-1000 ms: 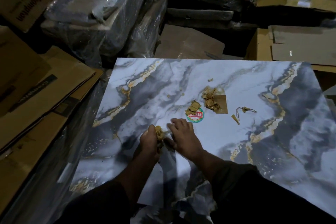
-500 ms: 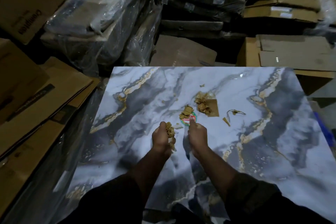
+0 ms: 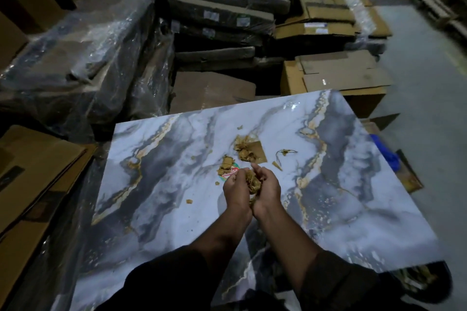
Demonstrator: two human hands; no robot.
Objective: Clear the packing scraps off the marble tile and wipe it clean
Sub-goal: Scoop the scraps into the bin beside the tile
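The large marble tile (image 3: 177, 209), white and grey with gold veins, lies flat in front of me. My left hand (image 3: 236, 190) and my right hand (image 3: 269, 188) are cupped together above its middle, both closed around a wad of brown packing scraps (image 3: 253, 183). Just beyond my hands more scraps lie on the tile: a clump on a round red and green sticker (image 3: 226, 164), a crumpled heap on a brown paper square (image 3: 246, 150), a thin twisted strip (image 3: 284, 153) and small crumbs (image 3: 189, 201).
Flattened cardboard boxes (image 3: 32, 179) lie to the left. Plastic-wrapped stacks (image 3: 83, 58) and dark wrapped packs (image 3: 222, 15) stand behind the tile. Cardboard cartons (image 3: 338, 76) are at the back right. Grey floor (image 3: 424, 83) and something blue (image 3: 385, 154) lie to the right.
My hands rose from the tile's near part and came together, with the scraps now pressed between both. The view swung left, so the tile sits further right.
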